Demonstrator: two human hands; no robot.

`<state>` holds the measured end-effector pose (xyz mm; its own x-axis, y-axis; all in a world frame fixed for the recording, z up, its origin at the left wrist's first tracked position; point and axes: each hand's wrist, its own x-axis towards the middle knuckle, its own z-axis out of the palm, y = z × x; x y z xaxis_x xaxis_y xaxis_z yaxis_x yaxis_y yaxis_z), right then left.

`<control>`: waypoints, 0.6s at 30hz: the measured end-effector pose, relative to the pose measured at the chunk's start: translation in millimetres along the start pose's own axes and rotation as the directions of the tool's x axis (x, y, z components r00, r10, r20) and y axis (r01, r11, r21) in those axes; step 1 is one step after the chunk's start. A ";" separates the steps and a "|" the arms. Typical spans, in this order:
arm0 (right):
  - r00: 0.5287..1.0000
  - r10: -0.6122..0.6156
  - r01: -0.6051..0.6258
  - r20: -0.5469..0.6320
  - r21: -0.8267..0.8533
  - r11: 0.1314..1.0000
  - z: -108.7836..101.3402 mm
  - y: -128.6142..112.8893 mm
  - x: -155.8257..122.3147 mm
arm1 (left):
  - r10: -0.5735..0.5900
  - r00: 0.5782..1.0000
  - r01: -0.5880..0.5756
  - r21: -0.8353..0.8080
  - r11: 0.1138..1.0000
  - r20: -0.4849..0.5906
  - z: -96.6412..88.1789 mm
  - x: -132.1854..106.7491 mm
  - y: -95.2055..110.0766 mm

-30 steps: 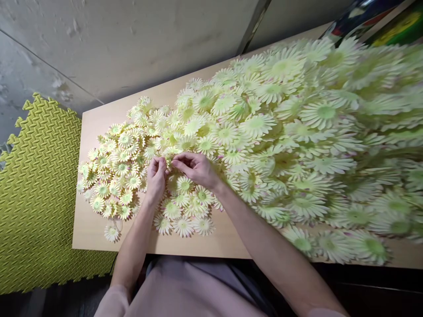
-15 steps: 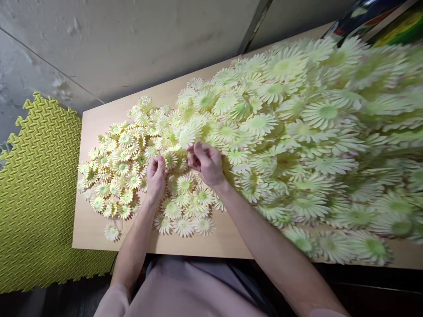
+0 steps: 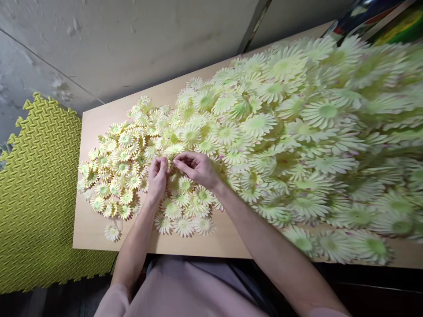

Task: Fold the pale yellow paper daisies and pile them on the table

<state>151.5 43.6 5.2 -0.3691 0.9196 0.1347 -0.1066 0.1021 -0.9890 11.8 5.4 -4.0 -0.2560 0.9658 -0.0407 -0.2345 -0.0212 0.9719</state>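
Over a spread of pale yellow-green artificial daisy heads, my two hands meet fingertip to fingertip. My left hand (image 3: 157,174) is closed, thumb against forefinger, on the edge of an artificial flower (image 3: 171,162). From the other side, my right hand (image 3: 197,169) pinches at the same flower, its thumb and forefinger pressed together. Fingers partly cover this flower, so its exact layers cannot be made out. Just below the hands lie more loose flower heads (image 3: 183,185), and a heap of smaller ones (image 3: 122,167) sits left of my left hand.
Large flower heads (image 3: 325,112) cover the right side of the wooden tabletop (image 3: 95,235) in a deep pile. A yellow foam mat (image 3: 39,189) stands at the left edge. Behind the table rises a grey wall (image 3: 148,39). Colourful packages (image 3: 396,26) lie at the back right.
My right hand has moved left and down, from beside a motion-blurred flower to the flower in my left hand. A flower now lies still near where the blur was. My left hand has barely shifted.
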 end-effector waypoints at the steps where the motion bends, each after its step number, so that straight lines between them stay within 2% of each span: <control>1: 1.000 0.006 -0.006 0.003 0.007 1.000 -0.2 -0.5 -0.1 | 0.002 1.000 -0.002 -0.001 1.000 0.003 0.2 -0.1 -0.1; 5: 1.000 0.028 -0.028 -0.001 0.056 0.998 -1.1 1.2 -0.2 | -0.002 1.000 0.002 0.006 1.000 0.015 1.7 -1.3 -0.8; 9: 0.999 0.023 -0.020 -0.022 0.119 0.993 -3.5 8.3 1.3 | -0.058 0.998 0.058 -0.048 0.997 -0.005 2.3 -0.5 -1.0; 12: 0.996 0.033 -0.011 -0.086 0.245 0.969 -5.3 13.7 4.7 | -0.079 0.996 0.075 -0.081 0.994 -0.039 2.0 1.2 0.1; 16: 0.979 0.071 0.023 -0.189 0.452 0.892 -7.9 13.9 10.3 | -0.067 0.996 0.061 -0.101 0.993 -0.054 3.0 2.1 2.6; 18: 0.969 0.076 0.050 -0.235 0.488 0.872 -9.0 11.3 11.1 | -0.070 0.995 0.061 -0.127 0.990 -0.066 3.4 1.9 3.1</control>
<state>154.5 58.4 -5.1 -0.1488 0.9880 0.0416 -0.5618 -0.0499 -0.8258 13.8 8.0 -0.2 -0.3002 0.9459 -0.1234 -0.3669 0.0049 0.9303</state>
